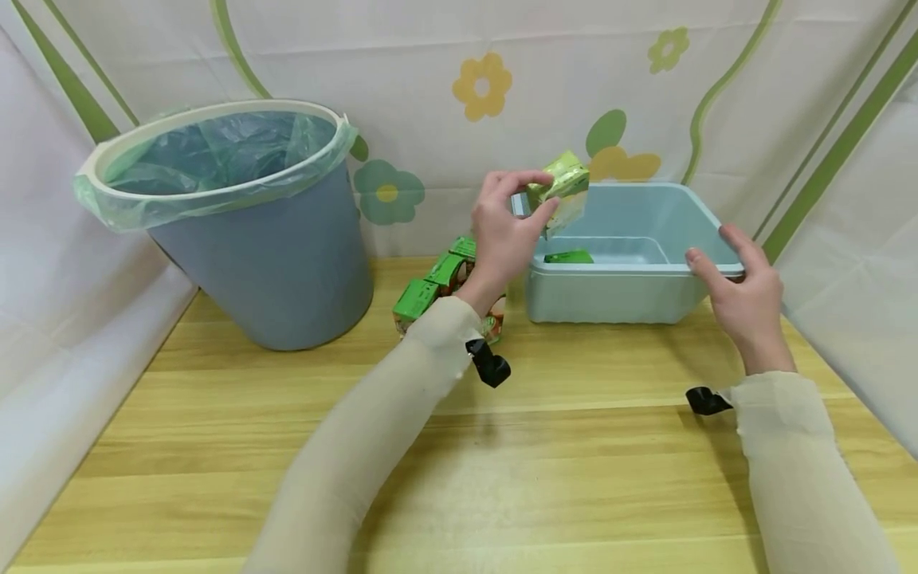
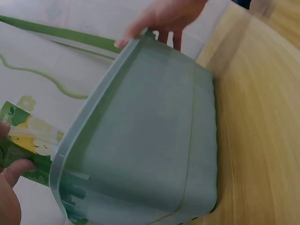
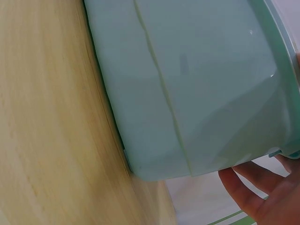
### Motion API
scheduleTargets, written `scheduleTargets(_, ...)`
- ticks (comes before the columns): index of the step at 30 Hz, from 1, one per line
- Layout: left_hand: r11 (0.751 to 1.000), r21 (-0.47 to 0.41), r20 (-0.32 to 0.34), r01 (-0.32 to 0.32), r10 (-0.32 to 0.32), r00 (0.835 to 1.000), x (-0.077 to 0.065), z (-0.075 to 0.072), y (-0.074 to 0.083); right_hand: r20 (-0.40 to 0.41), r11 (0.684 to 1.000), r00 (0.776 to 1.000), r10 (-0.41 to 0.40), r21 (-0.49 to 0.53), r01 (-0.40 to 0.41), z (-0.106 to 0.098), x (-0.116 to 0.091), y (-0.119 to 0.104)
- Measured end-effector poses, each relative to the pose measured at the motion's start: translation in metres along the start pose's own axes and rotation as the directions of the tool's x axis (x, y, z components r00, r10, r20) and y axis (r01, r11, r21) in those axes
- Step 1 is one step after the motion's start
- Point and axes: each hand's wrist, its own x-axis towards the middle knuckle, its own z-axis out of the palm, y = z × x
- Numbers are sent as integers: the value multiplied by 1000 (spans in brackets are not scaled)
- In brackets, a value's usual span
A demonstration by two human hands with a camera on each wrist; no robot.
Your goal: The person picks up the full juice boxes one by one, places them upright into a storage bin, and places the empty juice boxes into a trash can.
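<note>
My left hand (image 1: 505, 227) pinches a small green juice carton (image 1: 568, 187) between thumb and fingers, at the left end of a light blue plastic bin (image 1: 610, 295). Pale fruit pictures show on the held juice carton (image 2: 35, 133) in the left wrist view, close to the bin's rim. At the bin's right front corner, my right hand (image 1: 753, 299) grips the rim, thumb inside and fingers round the outside. Another green carton (image 1: 569, 257) lies inside the bin, mostly hidden by its front wall. Several green cartons (image 1: 416, 299) stand on the table behind my left wrist, partly covered by it.
A tall blue-grey trash can (image 1: 280, 263) with a green bag liner (image 1: 237, 195) over its rim stands on the left. Behind everything hangs a white flowered curtain (image 1: 423, 96). The wooden table (image 1: 559, 478) extends toward me under both forearms.
</note>
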Motion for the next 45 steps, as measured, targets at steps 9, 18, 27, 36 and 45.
scheduleTargets(9,995,82,49,-47,43,998,9,15,-3,2,1000,1000,3,6,-3,0,0,1)
scheduleTargets(18,996,85,62,35,-40,997,15,31,-4,-3,1000,1000,4,1,-4,-3,1,4)
scheduleTargets(27,977,145,90,155,-169,982,19,41,-11,-7,1000,1000,5,6,-5,-6,-1,2)
scheduleTargets(36,943,299,183,147,-208,961,17,41,-20,-13,1000,1000,6,4,-6,-8,-1,2)
scheduleTargets(45,914,402,341,56,-205,917,23,36,-25,-17,1000,1000,8,4,-8,-5,-1,0)
